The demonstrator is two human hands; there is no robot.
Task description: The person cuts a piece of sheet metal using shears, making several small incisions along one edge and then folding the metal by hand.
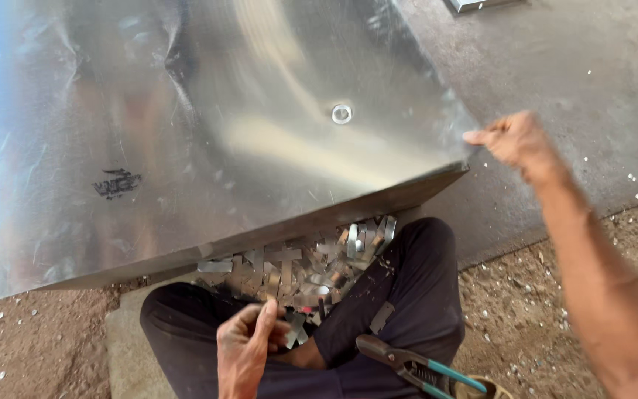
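Bright daylight, sheet glare, slight motion blur

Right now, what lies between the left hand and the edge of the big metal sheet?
In the head view, a pile of small cut metal strips lies between the left hand and the near edge of the metal sheet, heaped between the person's crossed legs.

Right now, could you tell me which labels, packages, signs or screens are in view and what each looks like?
Dark stamped mark: on the left part of the shiny metal sheet, a small smudged blackish patch, roughly rectangular, slightly tilted.
No packages, signs or screens show.
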